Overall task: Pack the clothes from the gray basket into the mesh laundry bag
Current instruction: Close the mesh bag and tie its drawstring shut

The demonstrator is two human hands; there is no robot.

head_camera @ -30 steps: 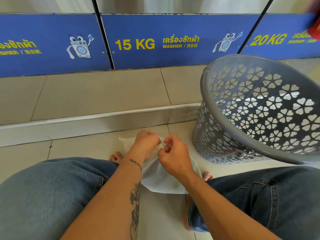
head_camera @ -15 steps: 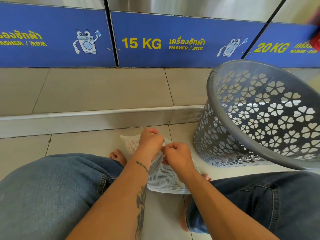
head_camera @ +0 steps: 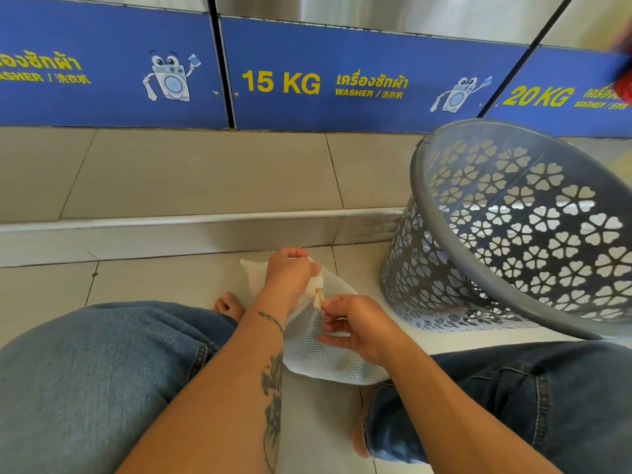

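A white mesh laundry bag [head_camera: 314, 350] lies flat on the tiled floor between my knees. My left hand [head_camera: 289, 273] pinches the bag's top edge by the end of the zipper. My right hand [head_camera: 359, 325] grips the small zipper pull [head_camera: 318, 297] between thumb and forefinger, just below and right of the left hand. The gray basket [head_camera: 461, 254] with flower-shaped cutouts stands to the right, tilted so its mouth faces me. I see no clothes inside the part of the basket that shows.
I sit with my jeans-clad legs [head_camera: 85, 381] spread and bare feet [head_camera: 229, 304] on the floor. A tiled step [head_camera: 191, 227] runs across ahead, below blue washer panels [head_camera: 325, 83]. Something red and blurred [head_camera: 624, 63] sits at the top right edge.
My right hand has drawn away from the left, down and to the right, with the zipper pull now showing between them. The view has tilted slightly.
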